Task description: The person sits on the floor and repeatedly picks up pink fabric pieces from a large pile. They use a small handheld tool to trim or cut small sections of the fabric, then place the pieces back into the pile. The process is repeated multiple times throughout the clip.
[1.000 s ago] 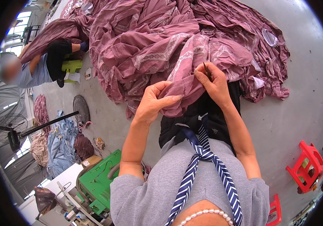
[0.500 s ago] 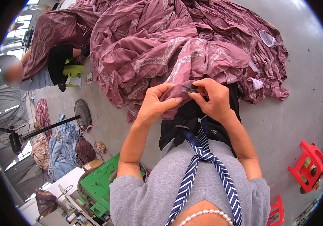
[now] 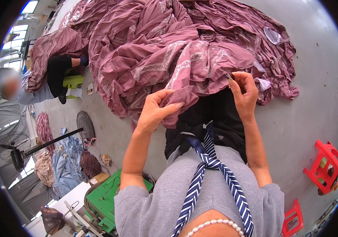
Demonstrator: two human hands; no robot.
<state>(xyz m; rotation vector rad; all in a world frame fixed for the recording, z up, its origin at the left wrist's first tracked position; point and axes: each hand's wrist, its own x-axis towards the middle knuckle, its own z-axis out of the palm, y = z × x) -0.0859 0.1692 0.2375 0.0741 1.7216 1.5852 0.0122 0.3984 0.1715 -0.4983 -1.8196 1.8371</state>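
White beads (image 3: pixel 215 221) at the neck, then a grey shirt (image 3: pixel 200 185), a blue and white tie (image 3: pixel 210 161) knotted over the belly, and black pants (image 3: pixel 224 118). Pinching a loose end of the pink cloth (image 3: pixel 145 51) in the left hand (image 3: pixel 155 110), with a narrow grip, thumb on top of the fold. Holding a small dark tool (image 3: pixel 230 76) in the right hand (image 3: pixel 244 93), with fingers bent in around it and only a bit of it in sight. Hard to tell about any touch between tool and cloth.

To the near right, two red stools (image 3: pixel 326 149) on the grey floor (image 3: pixel 287 126). To the near left, a green machine (image 3: pixel 105 197) beside a white surface (image 3: pixel 74 192).

Farther left, heaps of blue cloth (image 3: pixel 68 162), brown cloth (image 3: pixel 91 165) and cream cloth (image 3: pixel 43 168), close together. Just beside them, a black fan (image 3: pixel 15 158) on a long pole.

Past both hands, a big crumpled pile of the pink cloth, with pale patterned bands across it and a white scrap (image 3: pixel 272 35) at the far right. To the far left, a co-worker (image 3: pixel 40 94) by a lime stool (image 3: pixel 73 81), with pink cloth over the arms.
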